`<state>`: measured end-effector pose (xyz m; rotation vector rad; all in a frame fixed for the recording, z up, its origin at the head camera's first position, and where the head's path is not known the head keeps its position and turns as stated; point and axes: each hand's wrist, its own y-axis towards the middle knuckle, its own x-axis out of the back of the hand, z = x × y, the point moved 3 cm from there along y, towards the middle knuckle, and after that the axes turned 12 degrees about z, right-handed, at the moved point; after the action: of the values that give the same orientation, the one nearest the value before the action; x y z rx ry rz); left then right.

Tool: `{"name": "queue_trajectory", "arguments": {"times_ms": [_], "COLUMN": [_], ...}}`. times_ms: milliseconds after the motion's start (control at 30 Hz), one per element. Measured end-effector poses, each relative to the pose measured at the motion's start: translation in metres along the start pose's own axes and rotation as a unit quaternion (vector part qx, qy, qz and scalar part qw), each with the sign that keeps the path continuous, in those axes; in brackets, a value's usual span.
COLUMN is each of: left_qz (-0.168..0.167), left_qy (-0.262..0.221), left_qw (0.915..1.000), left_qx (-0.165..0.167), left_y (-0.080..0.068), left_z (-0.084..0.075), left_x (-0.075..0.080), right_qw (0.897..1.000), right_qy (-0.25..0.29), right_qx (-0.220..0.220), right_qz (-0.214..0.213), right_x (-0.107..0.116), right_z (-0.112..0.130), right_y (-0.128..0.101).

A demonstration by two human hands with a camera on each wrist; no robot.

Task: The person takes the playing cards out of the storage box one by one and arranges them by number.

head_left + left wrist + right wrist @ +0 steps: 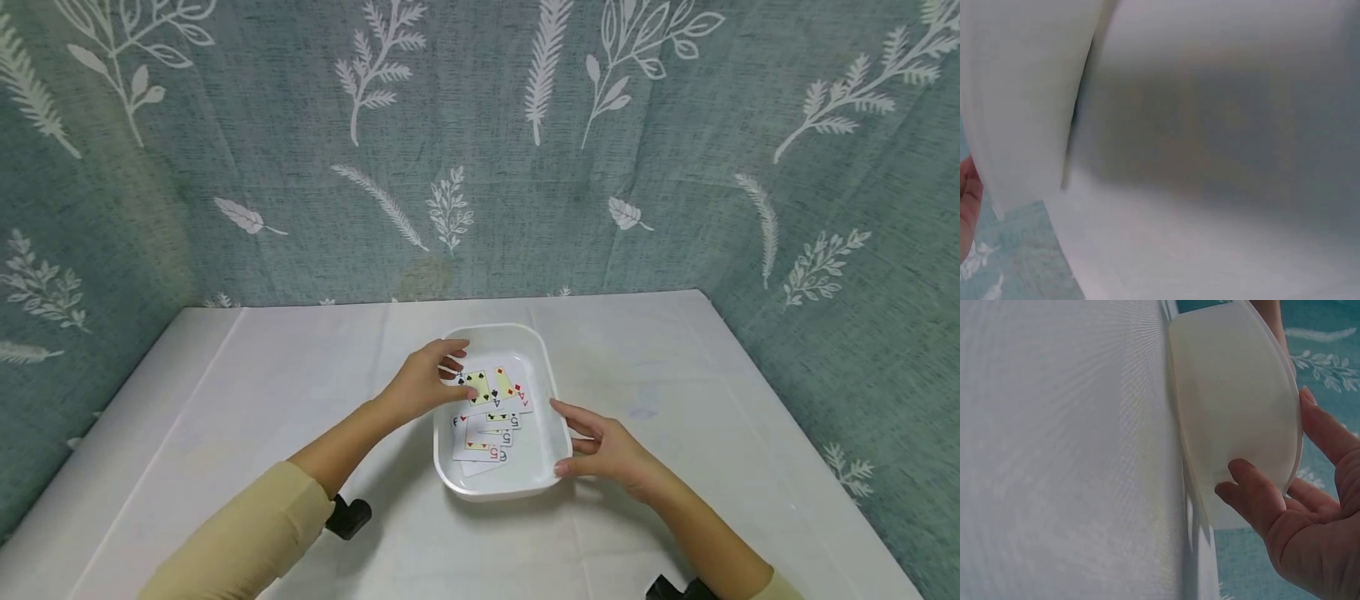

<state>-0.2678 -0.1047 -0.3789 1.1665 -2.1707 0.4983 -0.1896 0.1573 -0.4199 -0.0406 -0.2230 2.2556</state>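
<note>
A white plastic tray stands mid-table in the head view and holds several face-up playing cards. My left hand reaches over the tray's left rim. Its curled fingers and thumb pinch the left edge of a black-spade card. My right hand lies against the tray's right side with thumb and fingers spread. In the right wrist view the thumb touches the tray's outer wall and a fingertip reaches the rim. The left wrist view is blurred white, with only a sliver of the hand.
A white cloth covers the table. A green curtain with white leaf prints hangs close behind and to both sides. Black wrist mounts show under my forearms.
</note>
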Motion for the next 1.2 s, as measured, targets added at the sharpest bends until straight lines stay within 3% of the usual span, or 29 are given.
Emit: {"name": "queue_trajectory", "arguments": {"times_ms": [133,333,500,800,1033,1200], "left_qz": [0.017,0.037,0.074,0.122,0.127,0.129], "left_qy": [0.035,0.058,0.12,0.262,0.384,0.409], "left_qw": [0.9992,0.9976,0.9896,0.9562,0.9141,0.9025], "left_qx": [-0.01,0.011,0.027,0.043,0.033,0.039], "left_y": [0.015,0.035,0.047,0.059,0.063,0.064], "left_z": [-0.003,0.002,0.007,0.005,0.009,0.01], "left_x": [-0.004,-0.011,-0.013,-0.012,-0.016,-0.017], "right_qw": [1.0,1.0,1.0,1.0,1.0,1.0], "right_qy": [-0.002,0.006,0.011,0.008,-0.001,-0.011], "right_qx": [-0.002,0.001,0.002,0.002,0.005,0.002], "right_qz": [-0.002,0.002,0.004,-0.001,0.004,0.0], "right_x": [0.0,0.0,0.0,0.002,0.002,0.002], "right_z": [-0.001,-0.001,-0.002,-0.002,0.0,0.0], "right_y": [-0.001,-0.001,0.0,-0.002,-0.002,-0.002]}}
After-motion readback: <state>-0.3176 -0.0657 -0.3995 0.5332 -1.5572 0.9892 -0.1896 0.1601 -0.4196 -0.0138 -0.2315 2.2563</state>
